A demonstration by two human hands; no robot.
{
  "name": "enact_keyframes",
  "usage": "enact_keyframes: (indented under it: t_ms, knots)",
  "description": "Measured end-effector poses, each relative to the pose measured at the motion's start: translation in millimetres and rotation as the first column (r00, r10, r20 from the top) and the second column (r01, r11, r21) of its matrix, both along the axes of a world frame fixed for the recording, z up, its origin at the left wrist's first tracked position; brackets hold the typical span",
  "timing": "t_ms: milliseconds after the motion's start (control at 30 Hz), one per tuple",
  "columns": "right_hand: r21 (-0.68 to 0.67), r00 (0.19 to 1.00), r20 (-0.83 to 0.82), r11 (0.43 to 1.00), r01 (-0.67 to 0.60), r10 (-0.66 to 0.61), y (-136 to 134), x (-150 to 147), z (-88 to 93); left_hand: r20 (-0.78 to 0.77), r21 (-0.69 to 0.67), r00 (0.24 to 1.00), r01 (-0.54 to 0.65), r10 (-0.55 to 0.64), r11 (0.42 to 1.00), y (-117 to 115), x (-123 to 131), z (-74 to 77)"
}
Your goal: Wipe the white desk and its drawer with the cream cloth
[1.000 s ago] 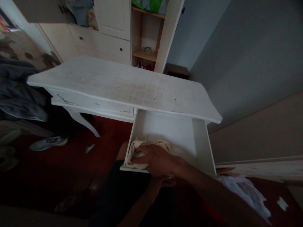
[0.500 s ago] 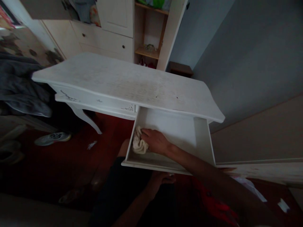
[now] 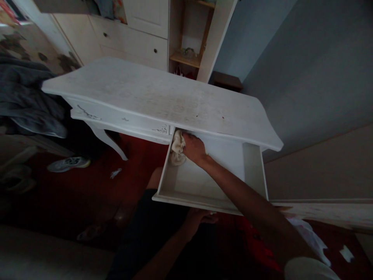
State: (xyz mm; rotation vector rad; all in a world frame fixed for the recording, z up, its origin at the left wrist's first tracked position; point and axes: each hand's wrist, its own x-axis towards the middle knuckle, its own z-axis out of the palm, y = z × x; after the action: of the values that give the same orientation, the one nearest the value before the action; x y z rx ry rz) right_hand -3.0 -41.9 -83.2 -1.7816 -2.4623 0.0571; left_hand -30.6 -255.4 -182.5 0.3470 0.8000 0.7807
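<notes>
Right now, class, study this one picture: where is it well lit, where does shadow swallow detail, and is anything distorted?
Head view: the white desk top and open drawer are brightest, so the right hand and its cloth read clearly; the left hand below the drawer front and the red floor sink into shadow; the wardrobe leans, seemingly stretched by the wide lens.

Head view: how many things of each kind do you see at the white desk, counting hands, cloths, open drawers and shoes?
Hands: 2, right hand and left hand
Cloth: 1
Open drawer: 1
Shoe: 1
Total: 5
</notes>
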Motion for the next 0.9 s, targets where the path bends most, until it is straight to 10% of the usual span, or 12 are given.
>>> enact_keyframes:
  t_ms: [233, 467, 900]
  knots:
    - [-0.194, 0.964, 0.016, 0.946, -0.259, 0.267, -42.3, -4.4, -2.9, -0.009, -0.023, 1.0, 0.005, -0.005, 1.0, -0.2, 1.0, 1.0]
    - [-0.3, 0.741, -0.098, 0.69, -0.658, 0.664, -70.2, 9.1, -20.5, -0.023, -0.055, 1.0, -0.015, 0.014, 0.998, -1.5, 0.0, 6.5]
    - [-0.355, 0.637, -0.045, 0.584, -0.73, 0.769, -63.3, 27.9, -11.1, -0.125, -0.002, 0.991, 0.053, -0.053, 0.999, 2.5, -7.3, 12.6]
